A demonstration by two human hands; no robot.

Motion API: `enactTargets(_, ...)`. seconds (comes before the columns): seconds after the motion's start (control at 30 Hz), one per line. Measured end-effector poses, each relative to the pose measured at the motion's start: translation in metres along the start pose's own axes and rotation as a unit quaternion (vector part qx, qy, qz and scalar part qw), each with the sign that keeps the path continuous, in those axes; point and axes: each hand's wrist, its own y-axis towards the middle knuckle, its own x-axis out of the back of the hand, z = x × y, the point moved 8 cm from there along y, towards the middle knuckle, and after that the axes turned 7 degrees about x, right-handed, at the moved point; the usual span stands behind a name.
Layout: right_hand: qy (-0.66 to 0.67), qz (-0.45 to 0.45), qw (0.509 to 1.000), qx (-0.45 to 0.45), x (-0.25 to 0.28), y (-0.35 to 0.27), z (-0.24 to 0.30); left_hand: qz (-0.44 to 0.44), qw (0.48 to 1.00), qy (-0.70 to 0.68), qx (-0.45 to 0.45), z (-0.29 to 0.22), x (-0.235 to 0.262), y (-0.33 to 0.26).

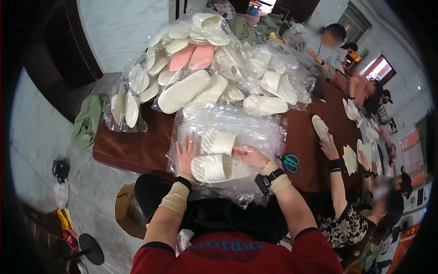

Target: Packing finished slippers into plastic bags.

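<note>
I am bagging: my left hand (187, 153) lies flat and open on the clear bag (269, 132), my right hand (250, 155) grips the white slippers (214, 166), which next need sliding deeper.

We count two white foam slide sandals (218, 156) under our hands. We see two pink slippers (191, 57) in the heap. One pair of teal-handled scissors (289, 162) lies nearby.

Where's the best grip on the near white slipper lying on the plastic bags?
Probably the strap arch of the near white slipper: it rises off the flat sole, so fingers can hook under it. Come from above on the right, where the right hand already rests by it; the left hand lies flat on the plastic bags.
</note>
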Motion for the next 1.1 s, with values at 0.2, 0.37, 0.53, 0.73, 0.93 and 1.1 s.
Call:
enactTargets(0.2,-0.228,-0.027,0.972,0.043,-0.030,0.021,0.021,0.040,0.999,0.013,0.008,0.005,0.004,-0.005)
enactTargets(0.37,-0.189,-0.126,0.962,0.149,-0.014,0.013,0.052,0.017,0.999,-0.048,0.014,0.001,0.009,-0.005)
enactTargets(0.53,-0.296,-0.089,0.948,0.074,-0.039,0.032,0.029,0.001,0.999,0.022,-0.026,0.000,-0.004,-0.001)
enactTargets(0.73,-0.395,-0.204,0.892,0.087,-0.035,0.033,0.044,0.071,0.988,-0.140,-0.001,0.033,-0.026,-0.001)
enactTargets(0.93,-0.309,-0.174,0.932,0.068,-0.012,0.018,0.040,0.078,0.851,-0.517,0.036,0.076,0.039,0.031)
enactTargets(1.1,-0.369,-0.168,0.904,0.136,-0.040,0.035,0.050,0.007,0.980,-0.199,-0.028,0.005,0.052,0.030)
